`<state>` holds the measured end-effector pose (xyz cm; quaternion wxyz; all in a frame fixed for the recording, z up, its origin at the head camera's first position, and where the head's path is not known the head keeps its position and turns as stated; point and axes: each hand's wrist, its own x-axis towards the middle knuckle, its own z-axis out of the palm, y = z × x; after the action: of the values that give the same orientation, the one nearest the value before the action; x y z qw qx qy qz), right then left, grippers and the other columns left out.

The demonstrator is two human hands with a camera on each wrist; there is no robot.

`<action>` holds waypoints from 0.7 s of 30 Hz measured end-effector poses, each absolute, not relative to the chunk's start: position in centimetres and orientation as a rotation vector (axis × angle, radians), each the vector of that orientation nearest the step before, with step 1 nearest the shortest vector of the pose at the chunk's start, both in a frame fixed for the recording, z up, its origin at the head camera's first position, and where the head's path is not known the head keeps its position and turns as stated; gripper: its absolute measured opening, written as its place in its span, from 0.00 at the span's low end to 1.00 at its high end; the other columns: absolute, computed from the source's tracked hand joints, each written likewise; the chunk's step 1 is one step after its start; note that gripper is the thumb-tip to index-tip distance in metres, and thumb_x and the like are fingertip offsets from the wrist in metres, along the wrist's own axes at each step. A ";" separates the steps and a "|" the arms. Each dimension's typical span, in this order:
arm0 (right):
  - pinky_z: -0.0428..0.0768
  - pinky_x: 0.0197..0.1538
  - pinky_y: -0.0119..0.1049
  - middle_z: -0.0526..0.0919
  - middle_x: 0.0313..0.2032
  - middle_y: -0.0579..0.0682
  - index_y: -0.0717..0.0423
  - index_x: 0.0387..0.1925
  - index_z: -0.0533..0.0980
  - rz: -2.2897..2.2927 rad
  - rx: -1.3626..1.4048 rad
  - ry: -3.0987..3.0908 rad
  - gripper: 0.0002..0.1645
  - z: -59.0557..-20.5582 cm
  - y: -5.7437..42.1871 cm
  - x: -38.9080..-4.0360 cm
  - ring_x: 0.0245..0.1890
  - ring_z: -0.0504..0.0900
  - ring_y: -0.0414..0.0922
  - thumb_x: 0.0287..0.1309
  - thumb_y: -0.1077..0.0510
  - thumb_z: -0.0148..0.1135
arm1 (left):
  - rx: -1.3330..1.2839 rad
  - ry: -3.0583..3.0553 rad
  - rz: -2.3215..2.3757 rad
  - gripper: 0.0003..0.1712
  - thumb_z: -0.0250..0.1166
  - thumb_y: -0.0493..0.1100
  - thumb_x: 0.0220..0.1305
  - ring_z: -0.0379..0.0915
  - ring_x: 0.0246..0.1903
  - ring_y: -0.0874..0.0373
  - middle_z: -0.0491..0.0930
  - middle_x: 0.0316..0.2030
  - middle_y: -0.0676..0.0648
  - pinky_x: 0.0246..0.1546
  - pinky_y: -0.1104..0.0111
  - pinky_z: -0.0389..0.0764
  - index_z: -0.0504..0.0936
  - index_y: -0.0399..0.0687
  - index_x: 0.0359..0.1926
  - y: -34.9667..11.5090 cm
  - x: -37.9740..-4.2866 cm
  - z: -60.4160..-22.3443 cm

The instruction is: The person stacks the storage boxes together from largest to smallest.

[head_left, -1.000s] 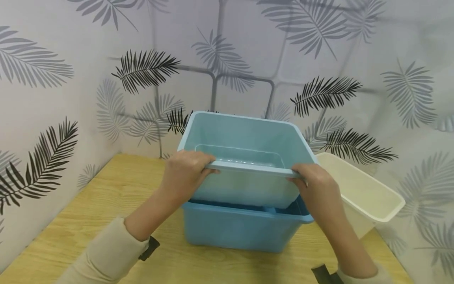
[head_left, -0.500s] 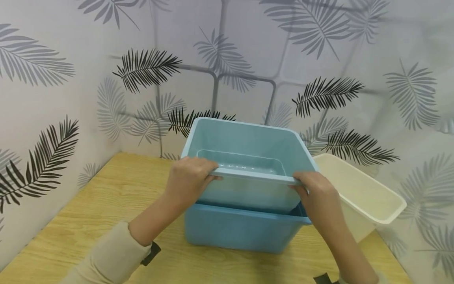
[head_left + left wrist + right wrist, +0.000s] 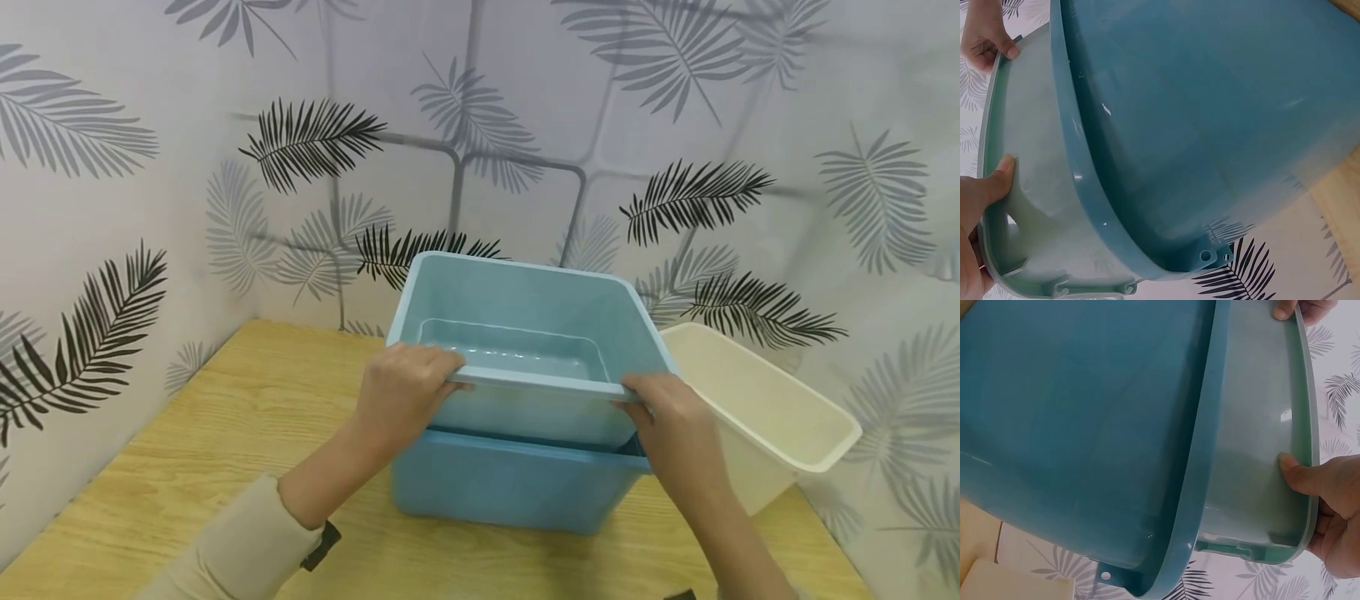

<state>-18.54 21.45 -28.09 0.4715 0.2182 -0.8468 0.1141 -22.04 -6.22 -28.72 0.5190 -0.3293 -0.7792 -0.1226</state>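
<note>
A light blue plastic bin (image 3: 525, 417) sits partly inside a darker blue bin (image 3: 517, 487) on the wooden table. My left hand (image 3: 408, 392) grips the front rim of the light blue bin near its left corner. At the right corner of that same rim, my right hand (image 3: 675, 421) holds on, thumb below and fingers over the edge. In the left wrist view the thumb (image 3: 999, 181) presses the outer wall of the light bin. Most of the light bin's lower part is hidden in the darker one.
A cream-coloured bin (image 3: 780, 408) stands at the right, close beside the blue bins. Wallpapered walls (image 3: 517, 108) with leaf prints rise behind and to both sides of the wooden table (image 3: 202, 433).
Both hands have moved down with the light blue bin, which now sits deeper in the darker blue bin. The darker bin and the cream bin have stayed in place.
</note>
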 end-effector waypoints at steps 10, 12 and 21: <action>0.80 0.32 0.43 0.83 0.27 0.58 0.65 0.30 0.79 0.262 0.531 -2.069 0.17 -28.6 21.6 -18.2 0.29 0.82 0.53 0.31 0.70 0.74 | -0.799 -1.817 -0.295 0.15 0.69 0.52 0.39 0.78 0.20 0.60 0.83 0.21 0.52 0.17 0.73 0.70 0.81 0.47 0.25 -6.1 -21.9 -29.2; 0.80 0.32 0.43 0.83 0.27 0.57 0.65 0.30 0.79 0.263 0.528 -2.069 0.17 -28.8 21.7 -18.2 0.29 0.81 0.53 0.30 0.70 0.74 | -0.803 -1.814 -0.296 0.15 0.69 0.52 0.39 0.77 0.19 0.60 0.83 0.21 0.53 0.17 0.73 0.69 0.80 0.47 0.25 -6.1 -21.9 -29.4; 0.79 0.33 0.43 0.83 0.27 0.57 0.64 0.29 0.79 0.271 0.525 -2.055 0.18 -29.7 21.9 -18.2 0.29 0.81 0.53 0.28 0.71 0.74 | -0.793 -1.816 -0.292 0.15 0.70 0.52 0.38 0.78 0.19 0.61 0.83 0.20 0.53 0.17 0.73 0.70 0.81 0.47 0.24 -5.8 -22.0 -30.2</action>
<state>-18.22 21.91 -29.72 0.4810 0.2152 -0.8426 0.1110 -21.99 -5.79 -30.18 0.5388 -0.3335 -0.7638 -0.1230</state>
